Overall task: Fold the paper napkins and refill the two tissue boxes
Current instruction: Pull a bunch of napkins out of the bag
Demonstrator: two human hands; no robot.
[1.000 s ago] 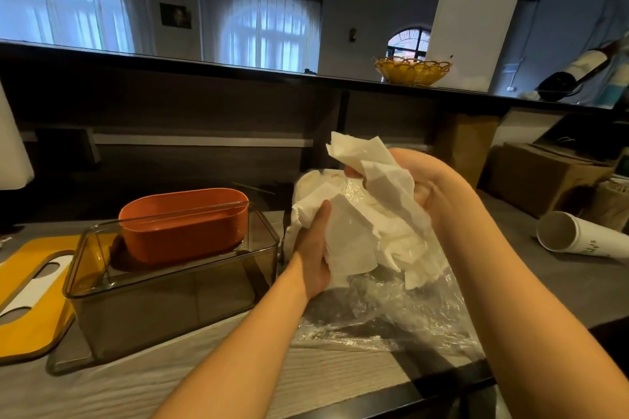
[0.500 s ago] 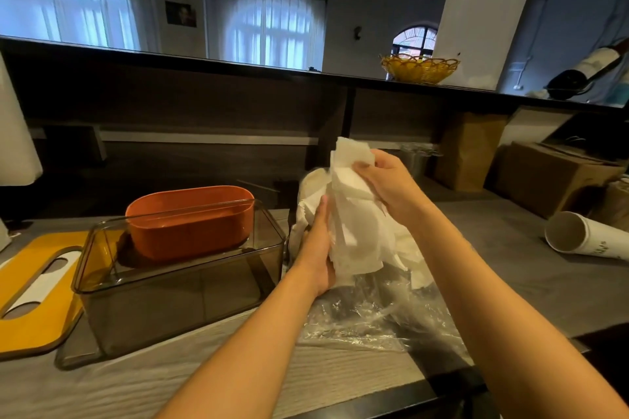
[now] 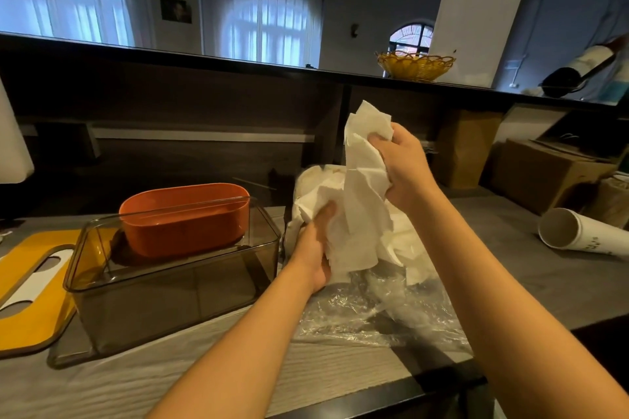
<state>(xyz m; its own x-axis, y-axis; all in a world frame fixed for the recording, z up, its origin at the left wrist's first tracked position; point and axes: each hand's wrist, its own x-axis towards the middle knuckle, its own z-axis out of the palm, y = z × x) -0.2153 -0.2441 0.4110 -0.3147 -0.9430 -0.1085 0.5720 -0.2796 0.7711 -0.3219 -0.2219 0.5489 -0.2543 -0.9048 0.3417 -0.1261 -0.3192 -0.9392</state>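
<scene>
Right hand [image 3: 403,165] is now pinching one paper napkin [image 3: 362,187] higher than a moment ago, peeling it off the wad the left hand [image 3: 316,248] is gripping over the plastic wrap [image 3: 381,313]. So it's getting separated for folding; smoky tissue box [image 3: 163,286] and orange tissue box [image 3: 185,218] are sitting unfilled beside it.

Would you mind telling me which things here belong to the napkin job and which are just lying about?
Job: white paper napkins; clear plastic wrapper; orange oval box; smoky clear rectangular box; yellow slotted lid.

Lying about: white paper cups; yellow wicker basket; cardboard boxes.
</scene>
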